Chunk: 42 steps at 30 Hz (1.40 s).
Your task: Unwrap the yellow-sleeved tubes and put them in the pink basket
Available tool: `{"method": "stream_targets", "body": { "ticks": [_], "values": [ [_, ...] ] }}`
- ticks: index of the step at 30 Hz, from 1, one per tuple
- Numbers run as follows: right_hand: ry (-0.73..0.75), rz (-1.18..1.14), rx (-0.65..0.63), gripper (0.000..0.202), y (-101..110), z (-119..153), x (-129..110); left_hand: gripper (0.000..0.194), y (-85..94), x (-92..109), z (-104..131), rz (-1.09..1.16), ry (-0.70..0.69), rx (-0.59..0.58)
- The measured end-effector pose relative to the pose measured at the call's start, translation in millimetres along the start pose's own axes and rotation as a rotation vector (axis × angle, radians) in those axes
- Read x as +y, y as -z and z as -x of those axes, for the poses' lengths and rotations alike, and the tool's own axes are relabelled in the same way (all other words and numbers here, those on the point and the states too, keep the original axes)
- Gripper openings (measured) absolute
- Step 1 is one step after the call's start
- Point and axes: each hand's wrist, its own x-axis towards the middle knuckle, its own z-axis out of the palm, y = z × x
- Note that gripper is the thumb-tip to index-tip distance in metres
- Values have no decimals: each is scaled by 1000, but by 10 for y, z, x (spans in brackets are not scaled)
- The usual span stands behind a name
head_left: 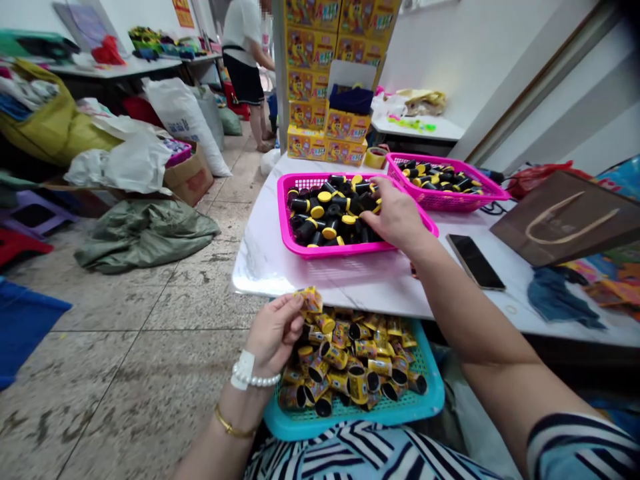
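Observation:
My left hand (277, 330) is closed in a pinch on a small yellow printed sleeve (312, 300), held above the near left part of the blue basket (435, 393). That basket, at my lap, holds many black bottles (358, 387) wrapped in yellow printed film. My right hand (395, 210) reaches over the right side of the nearer pink basket (345, 251). Its thumb and fingers are apart among small black bottles with yellow caps (330, 230). Some fingertips are hidden, and no bottle is plainly in its grip.
A second pink basket (450, 200) of black bottles stands behind, with tape (375, 157) beside it. Stacked yellow boxes (310, 87) rise at the back. To the right lie a phone (475, 261) and a brown paper bag (565, 220). A person (245, 60) stands in the background.

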Motion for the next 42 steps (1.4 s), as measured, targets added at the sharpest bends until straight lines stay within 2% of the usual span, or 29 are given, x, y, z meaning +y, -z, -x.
{"method": "stream_targets", "body": {
  "ticks": [2,3,5,8,11,14,17,21,23,25,28,31,37,42],
  "values": [
    [22,-286,126,49,112,271,-36,38,-26,8,-29,48,-16,7],
    [40,-468,122,44,162,439,-80,38,-43,0,-41,58,-24,12],
    [75,-839,-35,35,217,796,-204,38,-83,-34,-63,63,-31,19],
    [-1,-1168,-336,30,154,1240,-379,38,-143,-104,-94,58,-13,9],
    [-168,-1298,-423,41,1,1448,-438,34,-190,-157,-116,67,25,-33],
    [-266,-1319,-424,49,-100,1477,-411,31,-226,-176,-121,115,71,-99],
    [-250,-1246,-427,40,-111,1453,-376,31,-256,-176,-110,166,101,-113],
    [-111,-904,-293,34,-42,1439,-360,30,-282,-190,-102,170,98,-76],
    [-13,-730,-275,36,0,1440,-369,29,-290,-208,-100,147,90,-71],
    [56,-649,-276,40,23,1443,-390,29,-294,-229,-96,111,78,-69],
    [97,-633,-245,40,-8,1455,-427,31,-286,-255,-87,45,31,-45],
    [83,-658,-216,31,-104,1492,-453,30,-260,-280,-79,29,-25,-26],
    [27,-879,-427,40,-222,1616,-429,27,-227,-339,11,-31,-127,-29],
    [145,-747,-224,33,-159,1564,-359,27,-191,-315,125,-111,-214,-5]
  ]
}}
